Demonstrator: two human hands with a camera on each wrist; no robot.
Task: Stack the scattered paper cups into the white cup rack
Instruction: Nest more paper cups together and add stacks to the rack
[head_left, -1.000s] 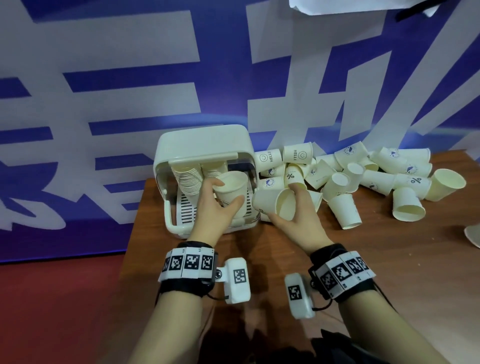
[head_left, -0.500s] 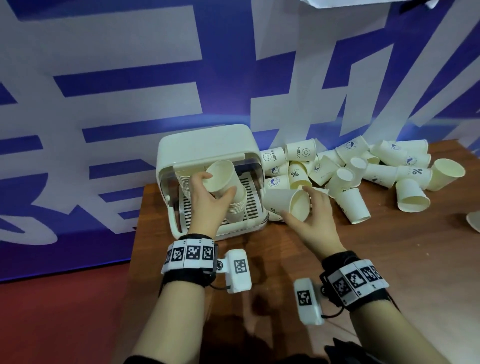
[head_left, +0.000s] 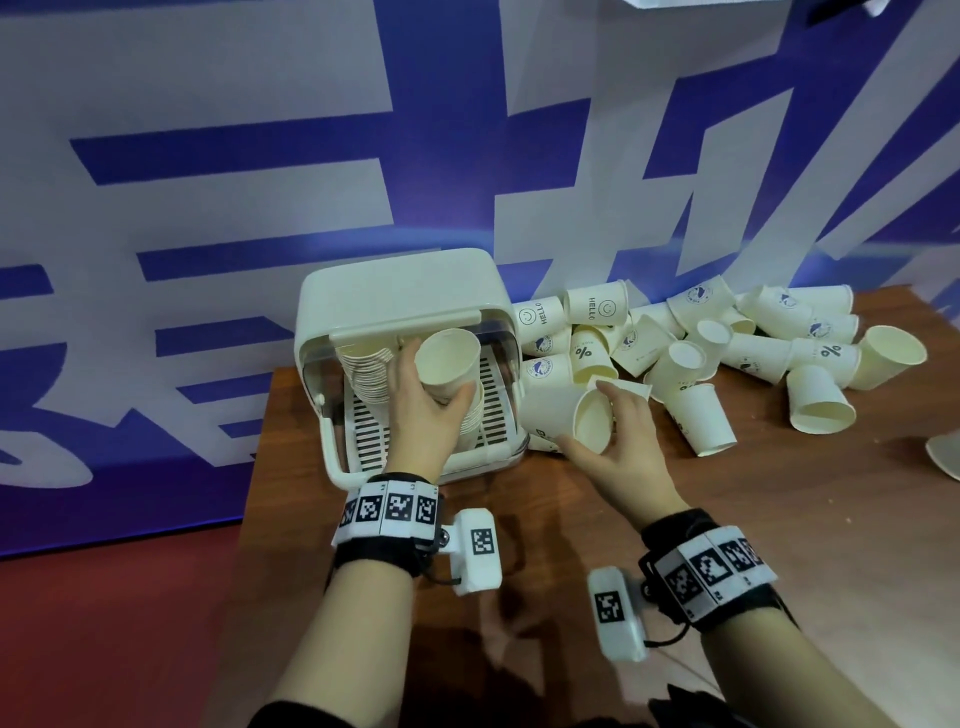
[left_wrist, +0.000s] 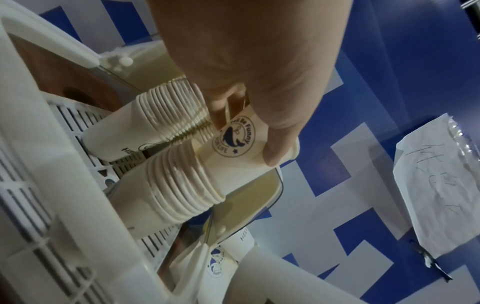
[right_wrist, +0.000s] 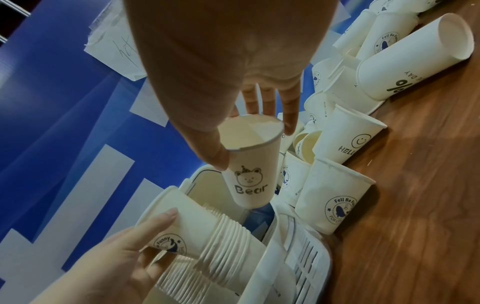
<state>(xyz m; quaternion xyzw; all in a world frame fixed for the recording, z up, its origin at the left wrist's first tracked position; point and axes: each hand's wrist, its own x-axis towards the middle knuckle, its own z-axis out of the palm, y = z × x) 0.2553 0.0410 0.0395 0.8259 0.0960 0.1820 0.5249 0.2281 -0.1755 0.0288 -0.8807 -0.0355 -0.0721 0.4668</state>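
Observation:
The white cup rack (head_left: 405, 306) stands at the table's left end with its lid up and two leaning stacks of cups (left_wrist: 166, 115) inside. My left hand (head_left: 436, 382) grips a whale-logo paper cup (left_wrist: 233, 158), whose base sits nested in the top of the right stack (left_wrist: 179, 191). My right hand (head_left: 587, 415) holds a "Bear" paper cup (right_wrist: 249, 170) by its rim, thumb on one side and fingers on the other, just right of the rack. Scattered cups (head_left: 727, 358) lie in a pile to the right.
The wooden table (head_left: 779, 545) runs right from the rack, and the cup pile lies along its back edge. A blue and white banner wall (head_left: 260, 156) stands close behind. A pale flat object (head_left: 944, 457) shows at the right edge. Red floor lies to the left.
My left hand has raised its cup from the rack's front up to the top of the right stack. My right hand keeps its cup beside the rack, shifted slightly.

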